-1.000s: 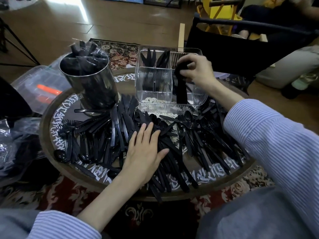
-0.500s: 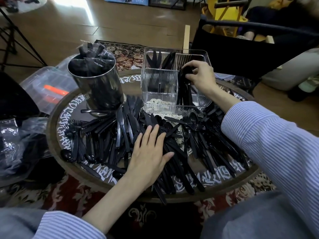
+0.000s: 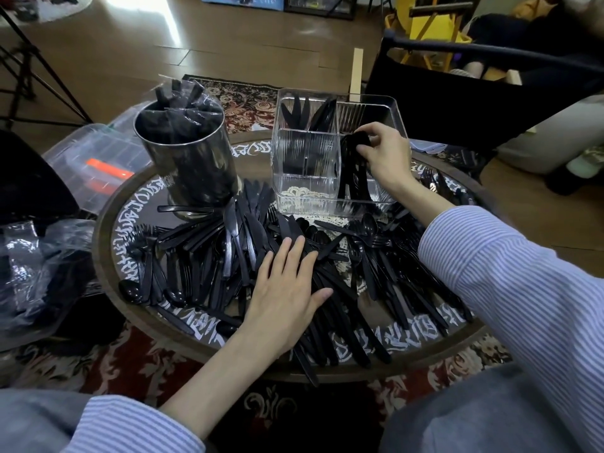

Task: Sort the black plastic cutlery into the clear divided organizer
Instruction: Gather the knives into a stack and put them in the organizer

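Black spoons (image 3: 351,165) stand bunched in the clear organizer's (image 3: 307,191) right compartment, pinched at the top by the right hand (image 3: 382,152); best let go only once they settle upright, while the flat, open left hand (image 3: 287,289) steadies the worktop pile (image 3: 209,253)

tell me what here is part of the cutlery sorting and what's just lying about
Part of the job:
- loose black cutlery on the round table
- clear organizer
- spoon bundle gripped by right hand
- left hand flat on the pile

Lying about:
- metal canister
- plastic bin
- plastic wrap
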